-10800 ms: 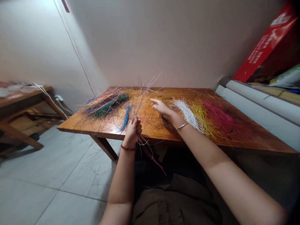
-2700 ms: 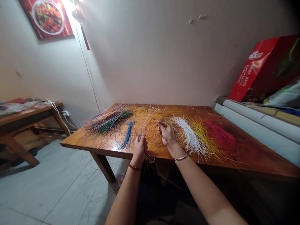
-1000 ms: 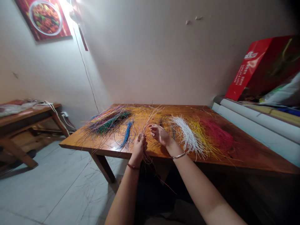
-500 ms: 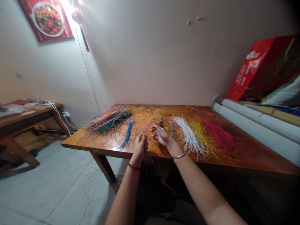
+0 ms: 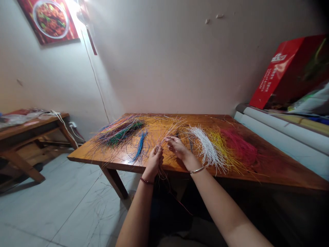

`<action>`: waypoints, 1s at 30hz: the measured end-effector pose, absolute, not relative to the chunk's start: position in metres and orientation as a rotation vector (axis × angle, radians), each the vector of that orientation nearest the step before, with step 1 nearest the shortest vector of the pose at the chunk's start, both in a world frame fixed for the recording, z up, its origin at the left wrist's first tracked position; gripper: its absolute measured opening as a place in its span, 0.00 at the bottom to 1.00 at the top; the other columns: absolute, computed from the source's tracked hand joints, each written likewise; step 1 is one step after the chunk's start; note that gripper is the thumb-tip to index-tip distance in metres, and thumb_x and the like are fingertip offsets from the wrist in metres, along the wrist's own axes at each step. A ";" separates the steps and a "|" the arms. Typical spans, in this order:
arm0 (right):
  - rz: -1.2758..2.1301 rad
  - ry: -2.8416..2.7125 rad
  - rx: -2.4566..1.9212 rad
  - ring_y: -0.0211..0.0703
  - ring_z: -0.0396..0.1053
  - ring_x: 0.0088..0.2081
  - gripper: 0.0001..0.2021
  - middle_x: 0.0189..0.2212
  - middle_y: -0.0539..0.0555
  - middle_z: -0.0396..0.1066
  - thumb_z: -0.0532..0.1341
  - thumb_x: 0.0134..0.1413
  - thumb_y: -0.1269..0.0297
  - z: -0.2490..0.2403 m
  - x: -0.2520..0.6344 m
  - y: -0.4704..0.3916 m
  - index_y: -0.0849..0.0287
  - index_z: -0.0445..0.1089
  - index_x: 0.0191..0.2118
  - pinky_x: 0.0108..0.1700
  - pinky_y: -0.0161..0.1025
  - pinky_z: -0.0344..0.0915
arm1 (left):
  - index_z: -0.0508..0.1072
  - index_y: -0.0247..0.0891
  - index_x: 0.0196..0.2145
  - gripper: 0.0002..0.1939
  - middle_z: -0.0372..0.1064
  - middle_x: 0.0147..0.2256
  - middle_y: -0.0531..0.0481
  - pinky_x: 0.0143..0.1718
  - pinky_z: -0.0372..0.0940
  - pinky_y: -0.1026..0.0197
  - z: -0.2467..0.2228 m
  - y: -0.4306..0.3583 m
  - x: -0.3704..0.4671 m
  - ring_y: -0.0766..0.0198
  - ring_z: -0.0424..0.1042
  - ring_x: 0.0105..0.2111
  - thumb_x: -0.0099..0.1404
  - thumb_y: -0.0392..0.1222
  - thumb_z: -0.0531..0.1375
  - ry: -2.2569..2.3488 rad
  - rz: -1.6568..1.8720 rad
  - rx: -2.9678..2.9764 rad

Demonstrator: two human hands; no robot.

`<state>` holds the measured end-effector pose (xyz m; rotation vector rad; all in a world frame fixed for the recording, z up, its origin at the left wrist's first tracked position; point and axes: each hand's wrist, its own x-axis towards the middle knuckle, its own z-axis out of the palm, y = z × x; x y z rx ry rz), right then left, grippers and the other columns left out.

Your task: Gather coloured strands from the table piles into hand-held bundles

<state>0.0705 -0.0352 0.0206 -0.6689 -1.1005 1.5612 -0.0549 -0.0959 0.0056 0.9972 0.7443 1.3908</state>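
Note:
My left hand (image 5: pixel 155 158) is closed around a loose bundle of thin, wire-like strands (image 5: pixel 168 131) above the table's front edge. Their upper ends fan out up and to the right, while their lower ends hang below the fist in loops. Just to the right, my right hand (image 5: pixel 177 146) has its thumb and fingertips pinched together at the side of this fan. How many strands sit in that pinch is too fine to tell. A small blue bundle of strands (image 5: pixel 139 147) lies left of my left hand. White strands (image 5: pixel 207 147) lie right of my right hand.
On the wooden table (image 5: pixel 164 166), yellow strands (image 5: pixel 222 149) and pink strands (image 5: pixel 241 145) lie beyond the white ones. A mixed multicoloured pile (image 5: pixel 119 132) covers the left end. At the right stand long rolls (image 5: pixel 280 133) and a red box (image 5: pixel 277 72). A wall closes off the back.
My right hand's fingertips have closed in against the fanned strands, and the fan now leans further right. My left hand keeps its hold in nearly the same place.

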 end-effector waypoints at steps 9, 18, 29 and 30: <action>1.707 -0.894 -0.529 0.26 0.58 0.21 0.11 0.23 0.44 0.63 0.67 0.37 0.68 0.025 0.075 -0.034 0.59 0.64 0.28 0.21 0.25 0.55 | 0.58 0.39 0.29 0.19 0.44 0.19 0.62 0.13 0.37 0.72 0.006 -0.096 -0.055 0.79 0.42 0.13 0.52 0.53 0.62 0.733 1.400 0.970; 1.624 -1.076 -0.586 0.27 0.57 0.20 0.15 0.26 0.47 0.66 0.68 0.38 0.61 0.024 0.071 -0.038 0.58 0.69 0.36 0.21 0.26 0.54 | 0.58 0.39 0.30 0.20 0.46 0.19 0.62 0.13 0.38 0.72 0.007 -0.097 -0.055 0.79 0.43 0.13 0.51 0.53 0.62 0.746 1.386 0.983; 1.569 -1.061 -0.640 0.28 0.58 0.22 0.16 0.29 0.48 0.68 0.69 0.36 0.59 0.020 0.071 -0.039 0.58 0.69 0.33 0.23 0.27 0.54 | 0.59 0.39 0.30 0.18 0.44 0.18 0.62 0.13 0.38 0.72 0.006 -0.099 -0.056 0.78 0.44 0.14 0.53 0.52 0.61 0.744 1.364 1.010; 1.569 -1.070 -0.638 0.28 0.58 0.22 0.16 0.29 0.48 0.68 0.69 0.36 0.59 0.020 0.071 -0.039 0.57 0.70 0.34 0.23 0.27 0.54 | 0.59 0.39 0.30 0.18 0.44 0.18 0.62 0.13 0.38 0.72 0.006 -0.098 -0.055 0.78 0.44 0.13 0.53 0.52 0.61 0.747 1.366 1.006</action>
